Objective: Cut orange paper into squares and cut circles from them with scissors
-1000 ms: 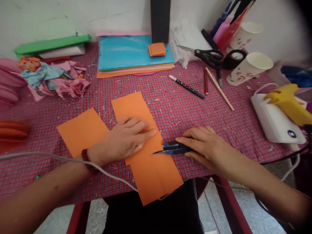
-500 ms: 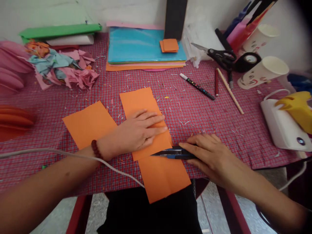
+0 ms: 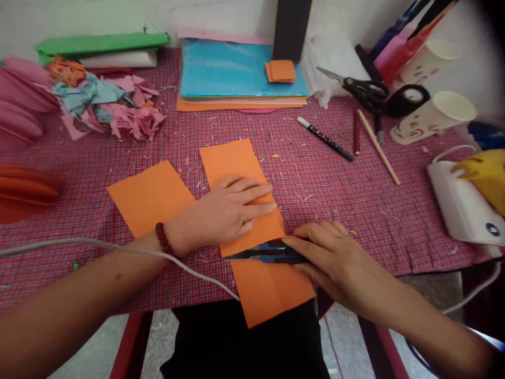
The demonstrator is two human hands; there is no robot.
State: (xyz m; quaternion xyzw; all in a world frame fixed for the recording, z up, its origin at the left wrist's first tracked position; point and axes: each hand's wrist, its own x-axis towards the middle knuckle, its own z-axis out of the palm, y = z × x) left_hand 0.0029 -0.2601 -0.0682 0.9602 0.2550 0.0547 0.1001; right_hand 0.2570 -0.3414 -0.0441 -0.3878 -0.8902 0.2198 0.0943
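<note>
My left hand [image 3: 232, 210] lies flat with fingers stretched out on an orange paper sheet [image 3: 229, 158], holding it against the table. Gripped in my right hand [image 3: 331, 255] is a blue and black utility knife [image 3: 278, 252], its blade pointing left along the sheet's near edge. Below the blade an orange paper piece [image 3: 272, 295] extends past the table's front edge over my lap. I cannot tell whether the two parts are still joined. Another orange paper piece [image 3: 145, 195] rests to the left, partly under my left forearm.
A white cable [image 3: 118, 246] crosses over my left forearm. Behind are crumpled paper scraps [image 3: 106, 102], a stack of coloured paper [image 3: 229, 68], a marker [image 3: 325, 139], scissors [image 3: 366, 89] and a paper cup [image 3: 430, 118]. A white box [image 3: 461, 200] stands at right.
The utility knife has slid left, and its blade tip now reaches the left edge of the orange paper. My left hand stays pressed on the sheet. The view has shifted slightly.
</note>
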